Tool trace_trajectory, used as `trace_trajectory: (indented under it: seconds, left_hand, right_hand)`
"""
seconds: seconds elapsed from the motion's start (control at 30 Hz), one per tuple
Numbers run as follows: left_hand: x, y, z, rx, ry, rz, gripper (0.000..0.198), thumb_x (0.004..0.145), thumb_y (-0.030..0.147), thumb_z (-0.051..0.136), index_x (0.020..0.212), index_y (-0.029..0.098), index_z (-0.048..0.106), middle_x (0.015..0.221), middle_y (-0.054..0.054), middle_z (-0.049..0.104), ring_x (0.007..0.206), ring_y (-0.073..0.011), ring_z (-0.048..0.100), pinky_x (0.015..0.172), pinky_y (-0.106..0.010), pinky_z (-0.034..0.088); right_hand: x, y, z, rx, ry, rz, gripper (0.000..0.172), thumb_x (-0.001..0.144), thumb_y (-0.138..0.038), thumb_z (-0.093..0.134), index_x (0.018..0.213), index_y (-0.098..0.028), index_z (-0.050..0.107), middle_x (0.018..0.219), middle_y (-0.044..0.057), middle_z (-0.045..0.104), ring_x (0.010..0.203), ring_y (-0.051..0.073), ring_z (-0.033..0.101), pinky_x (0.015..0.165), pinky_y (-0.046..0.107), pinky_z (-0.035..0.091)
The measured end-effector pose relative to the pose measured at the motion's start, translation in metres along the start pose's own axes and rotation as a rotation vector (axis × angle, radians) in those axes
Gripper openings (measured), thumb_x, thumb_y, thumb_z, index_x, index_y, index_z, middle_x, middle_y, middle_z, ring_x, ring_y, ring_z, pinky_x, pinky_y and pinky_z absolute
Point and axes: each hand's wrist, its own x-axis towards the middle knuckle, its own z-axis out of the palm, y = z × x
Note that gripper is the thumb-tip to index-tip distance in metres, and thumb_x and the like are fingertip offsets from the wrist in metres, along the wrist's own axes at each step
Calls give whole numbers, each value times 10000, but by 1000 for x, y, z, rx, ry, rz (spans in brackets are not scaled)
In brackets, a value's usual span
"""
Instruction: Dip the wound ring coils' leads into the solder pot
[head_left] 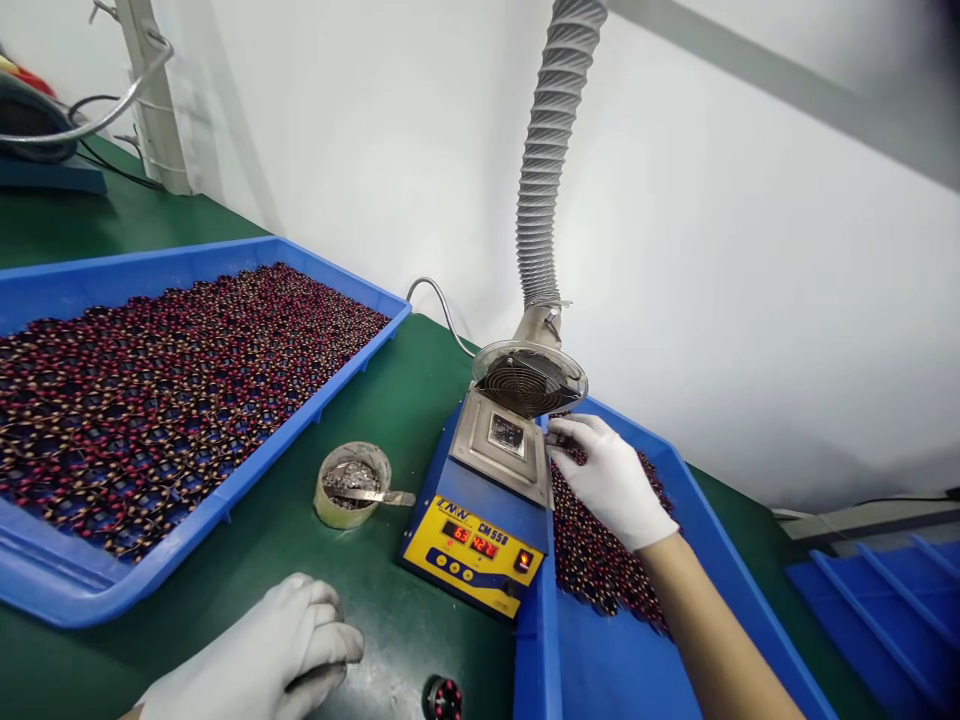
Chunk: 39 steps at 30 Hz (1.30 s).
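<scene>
My right hand (607, 478), in a white glove, reaches into the blue tray (697, 520) on the right, fingers pinched among the small red and copper coils (592, 560) at its far end, close to the solder pot (504, 445). What the fingers grip is too small to make out. My left hand (277, 655), also gloved, rests curled on the green table (390, 400) near the front edge, closed on a thin dark tool. A single coil (442, 698) lies on the table just right of that hand.
A large blue tray (225, 490) filled with several coils sits on the left. A tape roll (352, 485) holds grey dross with a metal blade. A ribbed fume hose (551, 150) ends in a fan guard over the solder pot. Blue trays (885, 610) are stacked right.
</scene>
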Motion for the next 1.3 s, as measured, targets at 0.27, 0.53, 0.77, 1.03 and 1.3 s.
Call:
trace_trajectory:
  seconds: [0.27,0.53,0.77,1.03,1.3]
  left_hand:
    - [0,-1,0,-8,68,52,125,906,230,524,944,284,630,885,9,626,825,-155,554,764,-225,418]
    - [3,0,-3,-20,156,109,118,900,248,536,926,278,647,825,7,633,757,-144,562,705,-205,439]
    - [4,-1,-2,-4,148,121,109,904,260,538,924,281,644,823,14,640,749,-140,561,715,-196,442]
    - [2,-3,-2,5,103,84,119,897,233,538,935,284,638,867,11,645,802,-146,577,769,-203,452]
    - [3,-6,-1,-19,159,77,137,895,264,533,926,283,664,861,1,661,793,-154,592,749,-218,462]
  right_hand:
    - [17,-12,9,-411,-190,-200,257,901,-185,461,1089,-191,635,1099,121,638,842,276,636,697,389,494]
    - [29,-19,10,-572,-289,-286,256,866,-101,472,1038,-196,635,1003,98,661,779,223,631,660,323,454]
    - [33,-21,9,-556,-297,-289,259,847,-74,469,998,-185,647,976,97,664,790,217,631,658,314,445]
    - [31,-10,-2,-373,-50,-136,220,854,-170,502,1004,-193,661,1054,109,664,848,247,640,737,373,481]
    - [0,-34,-42,-33,300,143,240,802,-343,595,966,-185,669,867,54,717,781,198,673,748,340,542]
